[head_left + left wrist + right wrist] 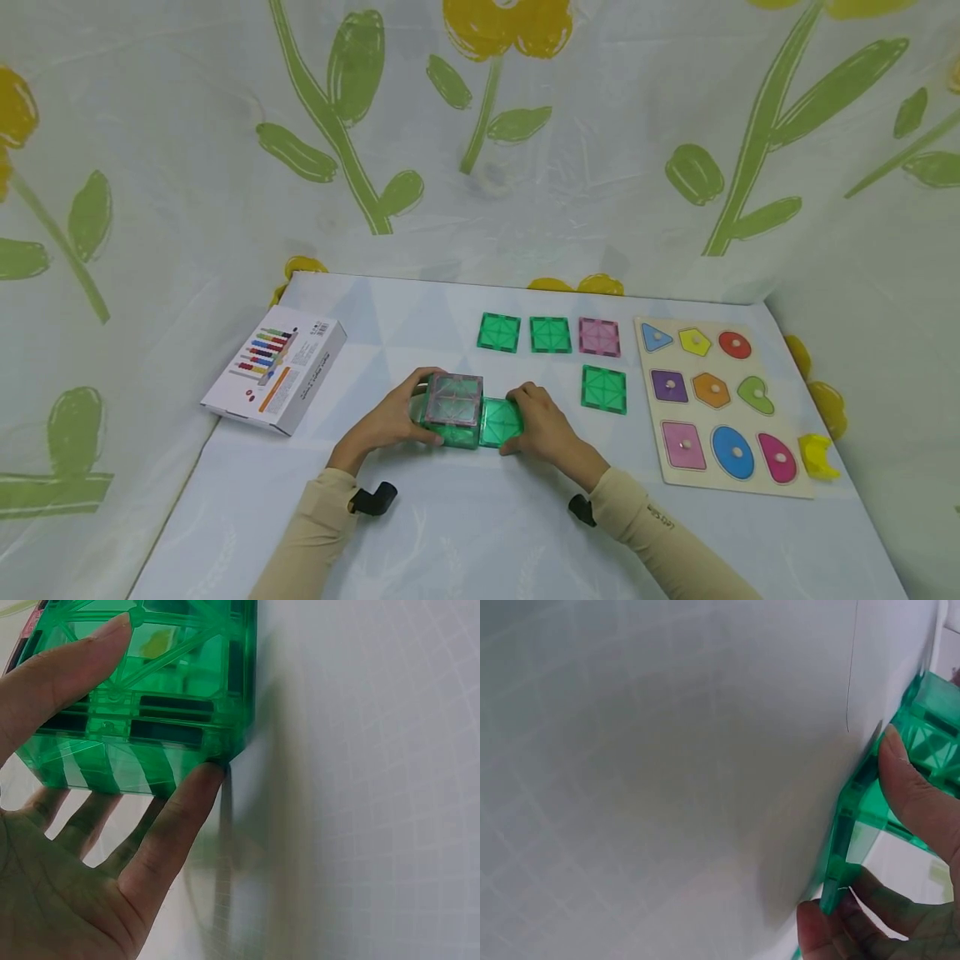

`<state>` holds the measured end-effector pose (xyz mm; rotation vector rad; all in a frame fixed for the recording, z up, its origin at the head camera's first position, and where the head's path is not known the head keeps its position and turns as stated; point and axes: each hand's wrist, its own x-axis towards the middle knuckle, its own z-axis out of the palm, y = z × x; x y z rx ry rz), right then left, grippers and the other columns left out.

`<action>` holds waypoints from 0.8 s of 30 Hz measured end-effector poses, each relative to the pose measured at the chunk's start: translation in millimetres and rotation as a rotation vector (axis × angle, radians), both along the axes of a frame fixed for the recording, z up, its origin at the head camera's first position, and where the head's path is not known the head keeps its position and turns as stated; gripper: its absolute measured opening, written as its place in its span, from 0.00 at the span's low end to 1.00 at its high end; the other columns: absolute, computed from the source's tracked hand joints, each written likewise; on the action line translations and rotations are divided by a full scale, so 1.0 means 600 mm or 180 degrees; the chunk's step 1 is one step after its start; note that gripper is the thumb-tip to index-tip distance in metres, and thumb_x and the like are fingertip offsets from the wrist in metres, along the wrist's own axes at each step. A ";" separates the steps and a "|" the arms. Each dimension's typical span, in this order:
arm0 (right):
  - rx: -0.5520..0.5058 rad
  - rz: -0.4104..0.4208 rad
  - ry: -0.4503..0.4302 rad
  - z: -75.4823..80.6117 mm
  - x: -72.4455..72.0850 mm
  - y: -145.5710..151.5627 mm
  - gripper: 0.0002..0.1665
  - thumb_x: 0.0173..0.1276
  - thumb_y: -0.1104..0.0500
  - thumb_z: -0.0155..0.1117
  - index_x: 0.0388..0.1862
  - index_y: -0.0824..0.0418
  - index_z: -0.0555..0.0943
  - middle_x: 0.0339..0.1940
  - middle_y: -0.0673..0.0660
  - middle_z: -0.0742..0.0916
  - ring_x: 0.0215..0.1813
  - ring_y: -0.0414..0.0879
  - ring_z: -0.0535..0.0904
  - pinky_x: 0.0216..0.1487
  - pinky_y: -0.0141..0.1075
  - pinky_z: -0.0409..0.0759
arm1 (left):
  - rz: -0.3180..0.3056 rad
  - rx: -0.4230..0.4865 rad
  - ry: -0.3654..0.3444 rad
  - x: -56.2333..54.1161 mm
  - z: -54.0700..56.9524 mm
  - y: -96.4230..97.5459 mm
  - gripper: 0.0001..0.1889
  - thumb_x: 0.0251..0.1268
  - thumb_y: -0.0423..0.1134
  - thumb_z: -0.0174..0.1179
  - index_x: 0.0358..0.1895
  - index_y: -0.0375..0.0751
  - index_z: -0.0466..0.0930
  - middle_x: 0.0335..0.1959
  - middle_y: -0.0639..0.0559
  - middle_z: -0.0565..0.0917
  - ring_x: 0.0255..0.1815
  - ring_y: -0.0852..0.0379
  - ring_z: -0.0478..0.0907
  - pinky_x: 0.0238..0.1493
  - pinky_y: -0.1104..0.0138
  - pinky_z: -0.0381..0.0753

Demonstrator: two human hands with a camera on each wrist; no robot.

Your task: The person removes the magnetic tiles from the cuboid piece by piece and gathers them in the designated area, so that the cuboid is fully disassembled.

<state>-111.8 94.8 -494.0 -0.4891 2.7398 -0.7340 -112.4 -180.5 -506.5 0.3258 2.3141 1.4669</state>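
A box-shaped build of translucent magnetic tiles [454,402] stands mid-table, with a pink tile on top and green walls. My left hand [390,421] holds it from the left side; in the left wrist view the thumb lies on one green wall [176,656] and the fingers reach the adjoining one. Flat on the table beside the build lies a green magnetic tile [500,422], its left edge against the build or very close to it. My right hand [546,429] grips this tile at its right side, thumb on the near edge and fingers on the far edge.
Green tiles [498,332] [551,335] and a pink tile [599,337] lie in a row behind; another green tile [603,389] is nearer. A wooden shape puzzle [723,417] and a yellow crescent-like piece [817,457] lie right. A white box [277,367] sits left.
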 end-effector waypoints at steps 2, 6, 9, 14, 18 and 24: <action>-0.0009 0.0000 0.0001 0.000 0.000 0.000 0.46 0.40 0.53 0.89 0.58 0.64 0.77 0.53 0.58 0.80 0.56 0.52 0.75 0.61 0.48 0.81 | 0.0004 -0.0004 0.0000 0.000 0.000 0.000 0.56 0.38 0.36 0.84 0.74 0.50 0.58 0.78 0.39 0.61 0.78 0.29 0.58 0.73 0.32 0.60; -0.0032 0.0018 0.0015 0.000 -0.001 0.000 0.46 0.40 0.53 0.89 0.58 0.65 0.77 0.52 0.58 0.81 0.55 0.52 0.76 0.61 0.48 0.81 | 0.0015 -0.0015 -0.0013 0.000 0.000 0.000 0.57 0.37 0.36 0.83 0.74 0.51 0.57 0.78 0.40 0.61 0.78 0.29 0.58 0.73 0.32 0.59; -0.0072 0.0026 0.0005 0.000 0.000 -0.001 0.46 0.40 0.54 0.89 0.58 0.64 0.76 0.52 0.58 0.81 0.55 0.52 0.76 0.62 0.48 0.80 | 0.0017 -0.0023 -0.0018 0.000 0.000 0.000 0.57 0.37 0.36 0.83 0.74 0.50 0.57 0.78 0.41 0.61 0.78 0.30 0.58 0.73 0.32 0.59; -0.0134 0.0009 -0.0020 -0.003 -0.001 -0.001 0.47 0.40 0.55 0.89 0.58 0.64 0.75 0.53 0.58 0.82 0.56 0.52 0.77 0.64 0.47 0.80 | 0.0014 -0.0023 -0.0023 0.001 0.002 -0.001 0.57 0.37 0.36 0.84 0.74 0.49 0.57 0.78 0.39 0.60 0.78 0.29 0.58 0.73 0.33 0.59; -0.0185 -0.0059 -0.0092 -0.005 -0.004 0.001 0.47 0.39 0.55 0.89 0.58 0.62 0.74 0.52 0.58 0.83 0.54 0.51 0.76 0.63 0.47 0.80 | 0.0022 -0.0018 -0.0037 0.002 0.004 -0.001 0.57 0.38 0.36 0.84 0.74 0.50 0.57 0.79 0.40 0.60 0.79 0.29 0.57 0.74 0.33 0.59; -0.0320 -0.0224 -0.0345 -0.007 -0.006 0.002 0.48 0.40 0.56 0.89 0.59 0.61 0.72 0.55 0.59 0.82 0.57 0.52 0.77 0.65 0.50 0.78 | 0.0009 -0.0047 -0.0028 0.001 0.003 -0.001 0.57 0.38 0.37 0.84 0.75 0.50 0.56 0.79 0.39 0.60 0.79 0.30 0.58 0.74 0.33 0.60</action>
